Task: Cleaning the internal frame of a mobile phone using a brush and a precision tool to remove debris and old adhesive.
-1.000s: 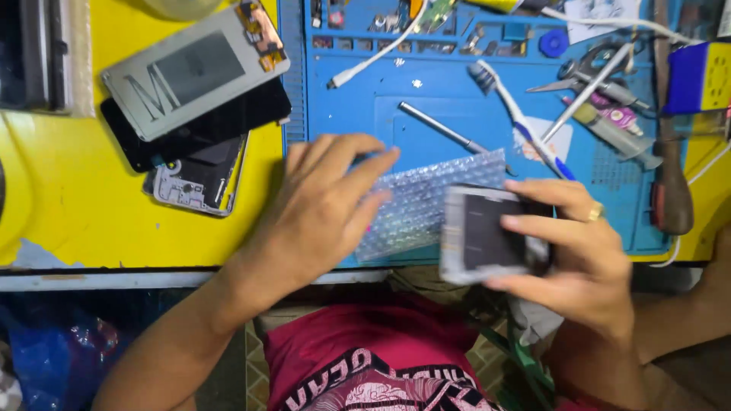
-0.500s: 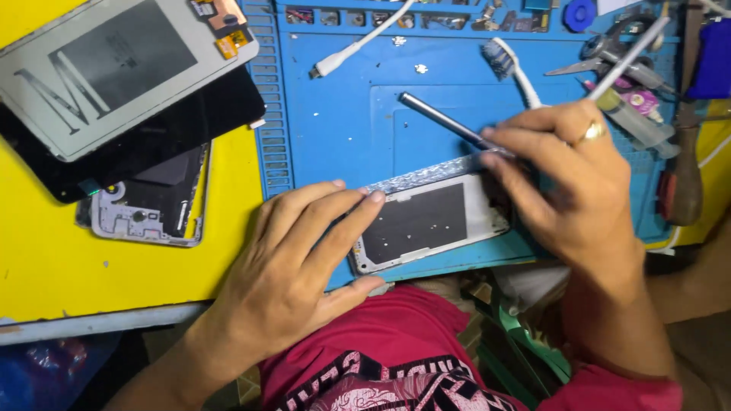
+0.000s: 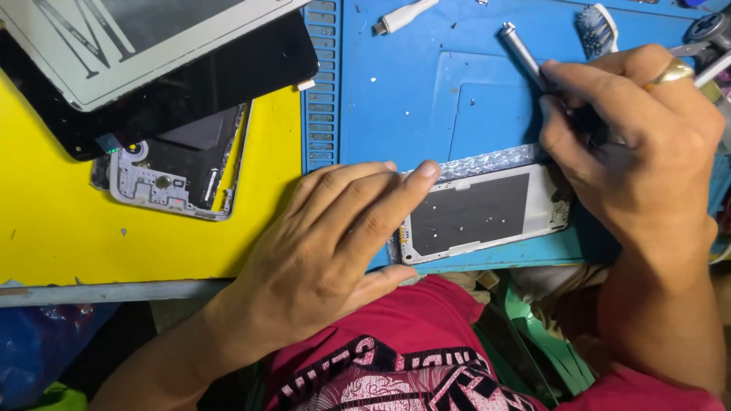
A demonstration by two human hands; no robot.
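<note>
From the head camera, looking down at the bench: the white phone frame with its dark inner panel (image 3: 484,211) now lies flat near the front edge of the blue silicone work mat (image 3: 396,99), on top of a strip of clear bubble wrap (image 3: 487,161). A second ago the right hand held it up off the mat; it has since been laid down, so it sits ready to be worked on.

The left hand (image 3: 335,243) lies open, fingers together and flat, pressing on the frame's left end. The right hand (image 3: 632,144), wearing a gold ring, is closed on a slim metal-tipped tool (image 3: 519,47), which it did not hold before; the tool's working end is hidden behind the fingers.

On the yellow tabletop (image 3: 76,243) to the left, a stripped grey phone chassis (image 3: 175,167) lies partly under a black glass panel (image 3: 213,84). A white toothbrush (image 3: 598,27) lies at the mat's far edge.
</note>
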